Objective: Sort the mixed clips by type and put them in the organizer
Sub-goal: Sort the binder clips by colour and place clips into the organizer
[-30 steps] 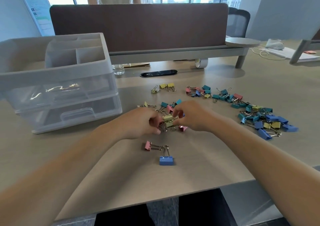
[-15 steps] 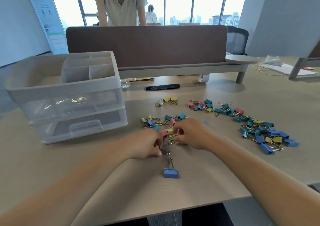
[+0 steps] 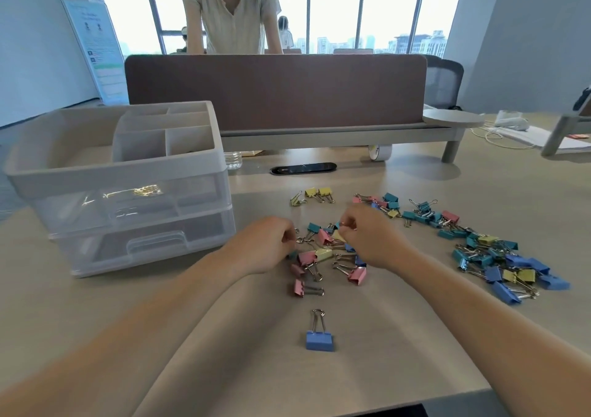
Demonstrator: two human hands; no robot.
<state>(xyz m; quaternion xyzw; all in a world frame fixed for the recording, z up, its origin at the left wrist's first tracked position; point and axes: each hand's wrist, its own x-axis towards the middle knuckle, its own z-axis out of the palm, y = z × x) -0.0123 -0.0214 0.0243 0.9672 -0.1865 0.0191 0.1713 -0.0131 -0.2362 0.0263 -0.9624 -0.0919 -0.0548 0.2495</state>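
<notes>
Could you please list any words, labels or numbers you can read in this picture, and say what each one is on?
Nothing can be read clearly.
Poster on the left: lines of print and icons, too blurred to read.
Tape roll under the divider: dark marks, too small to read.
Black strip on the desk: a tiny mark, unreadable.
Organizer and clips: no lettering visible.

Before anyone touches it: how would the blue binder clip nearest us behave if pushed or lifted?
The blue binder clip lies flat on the table: likely slides, not rolls. Its wire handles look rigid, probably easy to pinch.
</notes>
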